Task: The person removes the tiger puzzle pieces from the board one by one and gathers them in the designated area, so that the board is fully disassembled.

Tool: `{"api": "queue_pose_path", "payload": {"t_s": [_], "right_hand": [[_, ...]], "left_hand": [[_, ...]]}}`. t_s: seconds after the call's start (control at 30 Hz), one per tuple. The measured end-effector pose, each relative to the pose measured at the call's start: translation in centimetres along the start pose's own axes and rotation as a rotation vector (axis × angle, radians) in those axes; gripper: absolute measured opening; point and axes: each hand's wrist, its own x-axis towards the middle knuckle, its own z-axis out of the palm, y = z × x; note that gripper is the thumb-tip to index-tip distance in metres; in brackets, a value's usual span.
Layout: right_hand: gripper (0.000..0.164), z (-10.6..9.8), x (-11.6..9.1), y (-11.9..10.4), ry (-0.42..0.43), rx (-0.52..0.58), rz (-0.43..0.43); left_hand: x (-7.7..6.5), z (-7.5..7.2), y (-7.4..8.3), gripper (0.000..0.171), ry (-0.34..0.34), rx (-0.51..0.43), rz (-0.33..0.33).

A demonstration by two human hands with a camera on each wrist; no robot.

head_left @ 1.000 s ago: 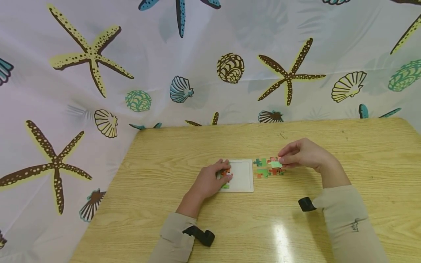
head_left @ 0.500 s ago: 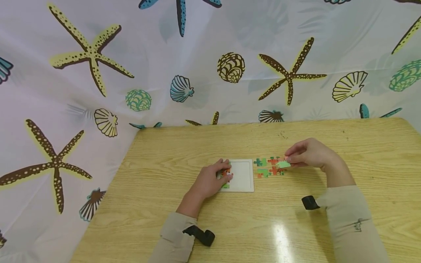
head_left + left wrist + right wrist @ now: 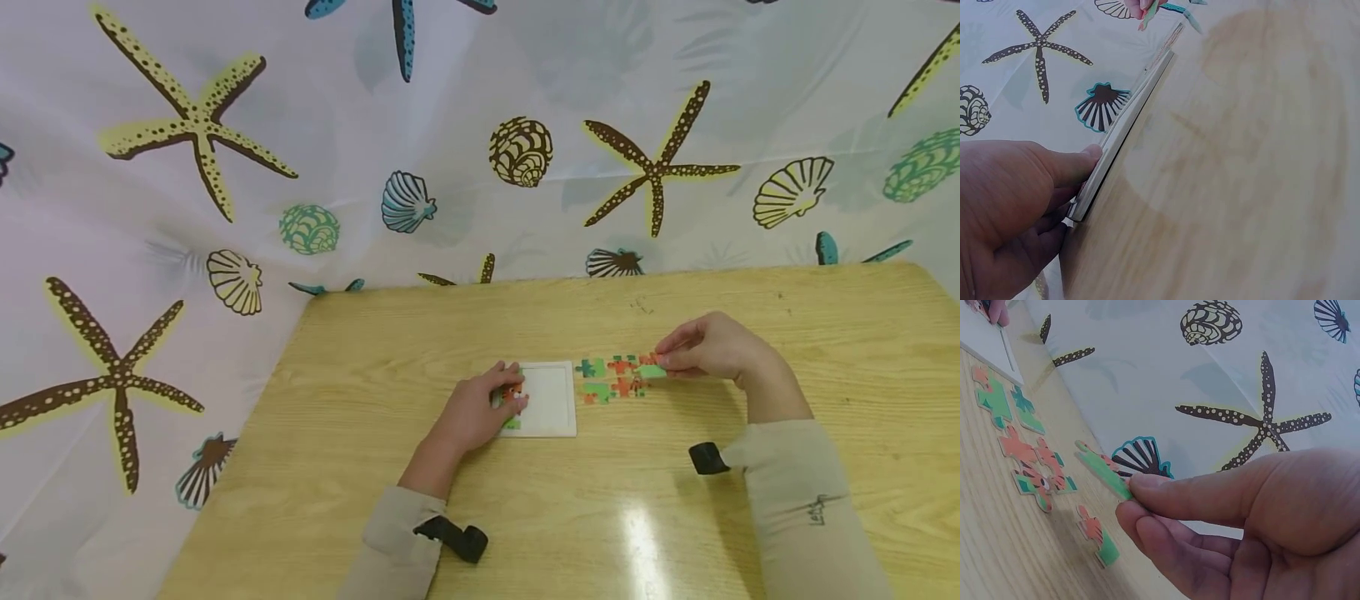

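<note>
Puzzle piece (image 3: 1104,472): green and red, pinched at its right end by the right hand, raised off the worktop (image 3: 570,517) and tilted.
Right grip: thumb and fingertips of the right hand (image 3: 708,350) clamped together on that piece.
Long axis: in the head view it seems to run roughly left to right, pointing away from the fingertips.
Beneath it: one lone piece (image 3: 1099,536) lies flat, apart from the held one.
Tray (image 3: 551,404): left of the piece; loose pieces (image 3: 597,392) lie between, just beside the tray's right edge.
Left grip: the left hand (image 3: 472,408) holds the tray's left end.
Turning on: probably the leftward reach over those loose pieces to the tray's bare part; the right hand already has the piece.
</note>
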Motion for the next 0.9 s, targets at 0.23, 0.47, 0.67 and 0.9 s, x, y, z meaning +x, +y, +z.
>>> {"api": "queue_pose_path", "payload": {"t_s": [0.23,0.47,0.67,0.9], "right_hand": [[0.033,-0.25,-0.27,0.19,0.000,-0.010,0.030],[0.033,-0.49,-0.59,0.38,0.012,-0.055,0.059],[0.029,-0.71,-0.70,0.31,0.027,-0.084,0.074],[0.026,-0.76,-0.59,0.30,0.011,-0.095,0.094]], "left_hand": [[-0.23,-0.01,-0.22,0.040,0.002,0.004,0.012],[-0.17,0.00,-0.15,0.040,-0.002,-0.004,0.024],[-0.24,-0.09,0.06,0.040,-0.005,-0.004,0.006],[-0.19,-0.21,0.03,0.040,-0.001,0.013,0.012]]}}
